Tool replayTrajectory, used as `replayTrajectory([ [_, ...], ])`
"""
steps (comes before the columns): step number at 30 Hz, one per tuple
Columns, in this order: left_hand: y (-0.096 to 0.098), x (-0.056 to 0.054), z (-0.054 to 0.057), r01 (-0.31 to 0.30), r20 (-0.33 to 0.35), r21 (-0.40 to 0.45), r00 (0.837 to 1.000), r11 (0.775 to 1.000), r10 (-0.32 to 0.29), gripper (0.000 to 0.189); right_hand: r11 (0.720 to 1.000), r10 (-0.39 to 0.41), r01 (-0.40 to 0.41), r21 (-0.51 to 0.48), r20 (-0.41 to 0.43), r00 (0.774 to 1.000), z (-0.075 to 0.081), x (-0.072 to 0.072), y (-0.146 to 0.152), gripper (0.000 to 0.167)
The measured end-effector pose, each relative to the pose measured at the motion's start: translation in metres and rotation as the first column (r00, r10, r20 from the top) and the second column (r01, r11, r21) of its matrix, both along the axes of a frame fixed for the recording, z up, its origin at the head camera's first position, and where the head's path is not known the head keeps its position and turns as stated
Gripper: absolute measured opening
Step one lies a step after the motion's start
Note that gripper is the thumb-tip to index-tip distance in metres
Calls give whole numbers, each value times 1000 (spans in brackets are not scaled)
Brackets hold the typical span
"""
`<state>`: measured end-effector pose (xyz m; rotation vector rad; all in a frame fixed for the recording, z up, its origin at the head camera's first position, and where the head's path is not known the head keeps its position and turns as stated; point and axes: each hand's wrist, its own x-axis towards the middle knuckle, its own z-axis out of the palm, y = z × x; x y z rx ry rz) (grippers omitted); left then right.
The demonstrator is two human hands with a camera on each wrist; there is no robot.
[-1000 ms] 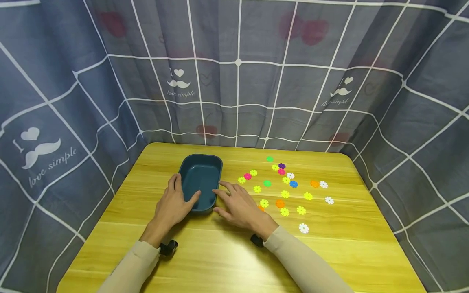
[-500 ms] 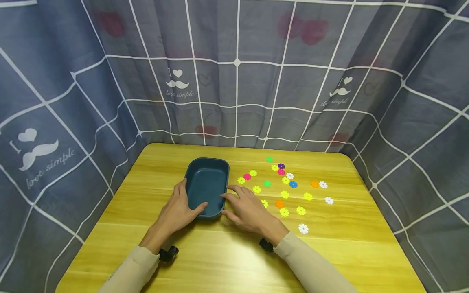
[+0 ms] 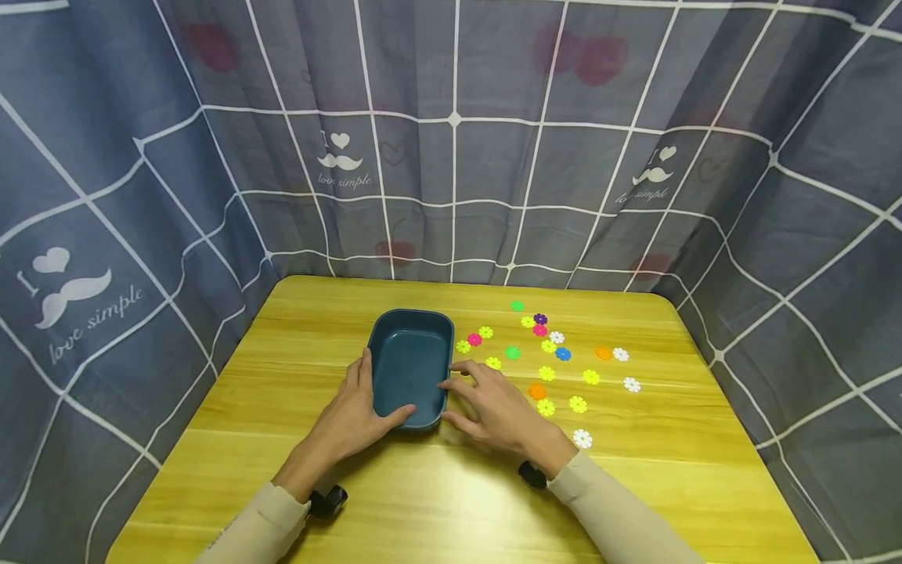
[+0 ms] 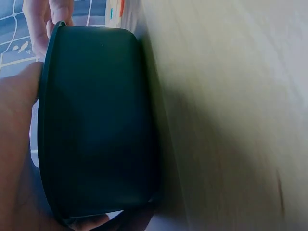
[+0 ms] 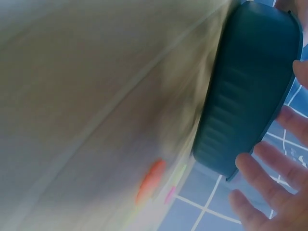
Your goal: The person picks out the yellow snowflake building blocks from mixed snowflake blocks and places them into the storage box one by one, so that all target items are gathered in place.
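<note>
A dark teal rectangular plastic box [image 3: 411,368] stands on the wooden table, left of the flower pieces. My left hand [image 3: 354,411] grips its left near corner, the thumb over the near rim and the fingers along the left wall. In the left wrist view the box's side [image 4: 96,120] fills the middle, with the left thumb [image 4: 29,79] at the rim. My right hand [image 3: 496,407] is at the right wall, its loosely bent, spread fingers touching the rim. The right wrist view shows the right fingers [image 5: 269,183] beside the box [image 5: 245,91].
Several flat flower-shaped pieces in yellow, orange [image 3: 537,392], white [image 3: 582,439], blue [image 3: 563,354], pink and green [image 3: 517,306] lie scattered on the right of the table [image 3: 423,501]. A grid-patterned curtain [image 3: 454,157] surrounds the table's back and sides.
The box has slid right and slightly towards the person, both hands moving along with it. My right hand now covers some flower pieces that showed before.
</note>
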<state>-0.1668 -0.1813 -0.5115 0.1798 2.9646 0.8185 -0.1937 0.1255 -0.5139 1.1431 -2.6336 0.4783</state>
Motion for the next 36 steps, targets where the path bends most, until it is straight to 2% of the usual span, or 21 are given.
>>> replayTrajectory([
  [8,4,3,-1,6,13,-8,1000,1000,-6,150,1000,15,-15,-9,21,1000,1,0,10,47],
  [13,5,4,0,-1,19,-7,1000,1000,1,150,997,46,-42,-68,68,997,4,-9,15,53],
  [18,5,4,0,-7,24,-6,1000,1000,7,149,995,-10,22,-92,126,992,5,-26,25,51],
  [22,5,4,0,-7,20,-4,1000,1000,7,147,993,-100,111,-44,196,976,3,-45,31,47],
  [25,5,4,-1,-6,16,-3,1000,1000,6,148,991,-130,135,-5,241,962,0,-59,33,46],
  [31,4,4,-1,-7,18,-3,1000,1000,7,148,996,-88,86,18,307,948,-5,-81,31,45],
  [36,5,5,1,-4,18,3,1000,1000,4,147,997,-60,44,58,313,948,-12,-93,29,41],
])
